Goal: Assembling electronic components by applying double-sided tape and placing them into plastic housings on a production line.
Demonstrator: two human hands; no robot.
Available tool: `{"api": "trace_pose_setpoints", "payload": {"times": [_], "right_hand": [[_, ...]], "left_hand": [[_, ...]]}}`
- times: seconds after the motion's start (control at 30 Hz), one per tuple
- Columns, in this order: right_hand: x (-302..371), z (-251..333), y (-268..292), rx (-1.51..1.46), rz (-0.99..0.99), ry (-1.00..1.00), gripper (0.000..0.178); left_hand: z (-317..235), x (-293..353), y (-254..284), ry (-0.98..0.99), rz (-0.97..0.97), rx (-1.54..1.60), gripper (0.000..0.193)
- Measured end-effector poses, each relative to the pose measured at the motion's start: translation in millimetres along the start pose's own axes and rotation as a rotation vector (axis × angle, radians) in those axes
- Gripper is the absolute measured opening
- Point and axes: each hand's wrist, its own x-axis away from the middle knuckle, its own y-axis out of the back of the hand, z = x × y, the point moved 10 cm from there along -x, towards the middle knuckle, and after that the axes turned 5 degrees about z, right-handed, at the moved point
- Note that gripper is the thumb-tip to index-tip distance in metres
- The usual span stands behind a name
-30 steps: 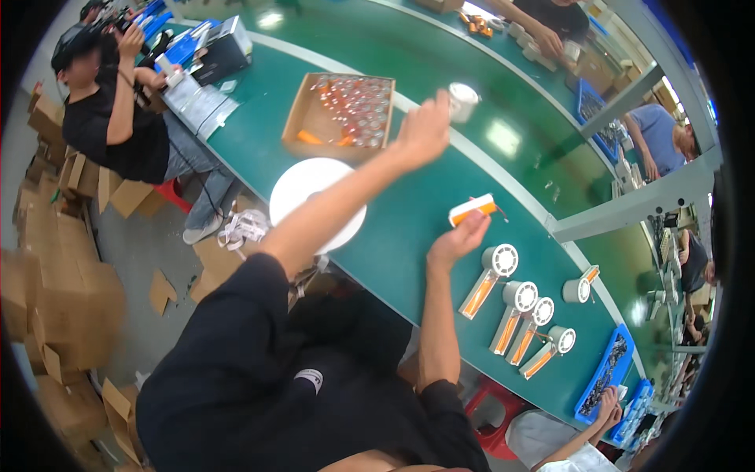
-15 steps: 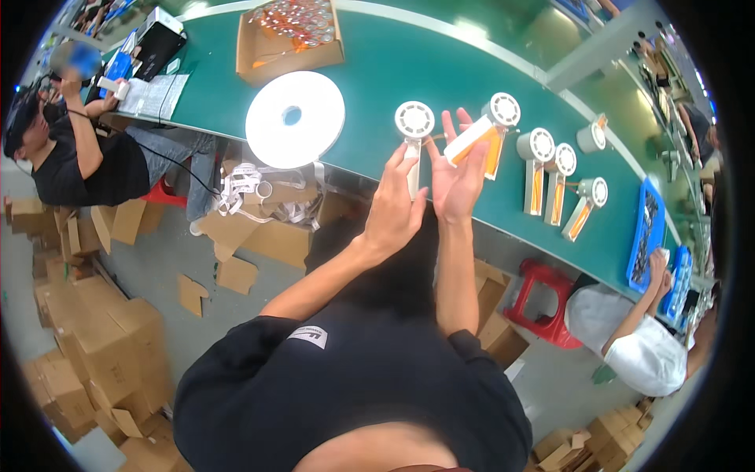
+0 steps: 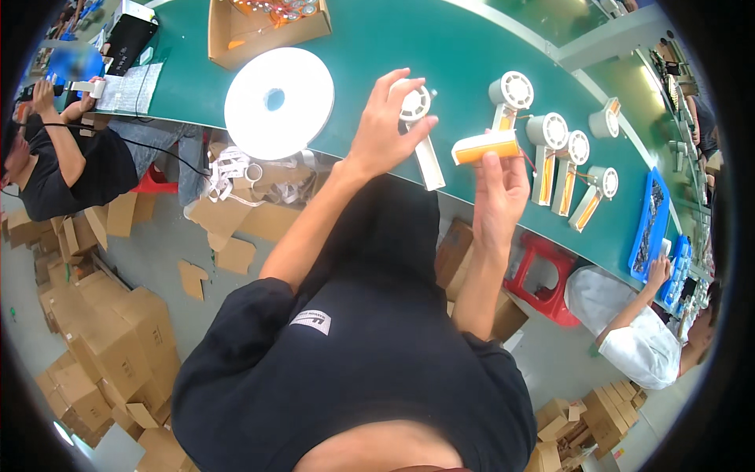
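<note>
My left hand (image 3: 387, 126) is over a white handheld fan (image 3: 429, 164) lying on the green table. Its fingers and thumb are spread around the round grille head, partly covering it; whether they touch is unclear. My right hand (image 3: 501, 193) pinches a white handle shell (image 3: 464, 155) with a long orange cylinder, seemingly a battery, along it. A thin red wire shows beside the fingers. Just behind this piece lies another fan (image 3: 511, 90), its open handle partly hidden. Several more fans (image 3: 547, 131) with orange inside their open handles lie to the right.
A large white reel (image 3: 303, 102) and a cardboard box (image 3: 271, 46) of wired parts sit on the left. A fan head (image 3: 604, 122) and blue tray (image 3: 649, 224) are at the right. People work on both sides. A red stool (image 3: 543, 279) and cartons stand on the floor.
My left hand has risen off the near fan's handle to its head, fingers spreading. My right hand has moved right, turning the handle shell from upright-slanted to nearly level. The view has shifted slightly.
</note>
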Motion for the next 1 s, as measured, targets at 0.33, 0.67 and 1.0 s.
{"api": "trace_pose_setpoints", "payload": {"times": [0.33,0.67,1.0], "right_hand": [[1,23,-9,0.333,0.025,-0.020,0.048],[-6,21,-40,0.801,0.289,0.134,0.044],[-7,15,-59,0.883,0.428,0.133,0.043]], "left_hand": [[9,-1,0,-0.037,-0.076,-0.003,0.030],[2,1,1,-0.094,-0.087,-0.027,0.031],[-16,0,-10,-0.324,-0.010,-0.636,0.040]]}}
